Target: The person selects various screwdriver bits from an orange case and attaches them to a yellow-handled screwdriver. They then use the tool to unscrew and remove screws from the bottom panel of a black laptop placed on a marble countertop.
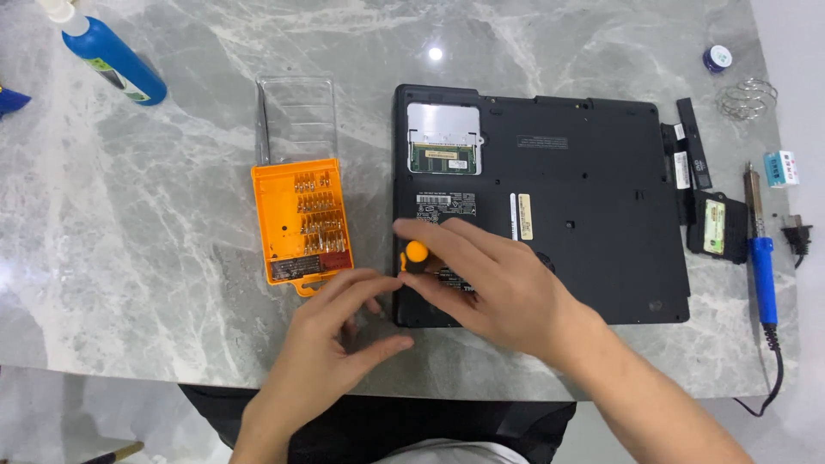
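A black laptop (584, 215) lies upside down on the grey marble table (155, 223), with an open memory bay (443, 137) at its upper left. My right hand (490, 283) is shut on a small screwdriver with an orange cap (416, 253), held over the laptop's near left corner. My left hand (331, 331) rests just left of that corner, fingers spread and touching the table, holding nothing that I can see. An orange bit case (302, 225) with several bits lies open beside it, its clear lid (296, 116) folded back.
A blue bottle (112, 56) lies at the far left. Right of the laptop are black removed parts (713, 225), a blue-handled soldering iron (760, 258) with its cord, a wire coil stand (746, 99), a small blue roll (717, 58) and a small box (780, 167).
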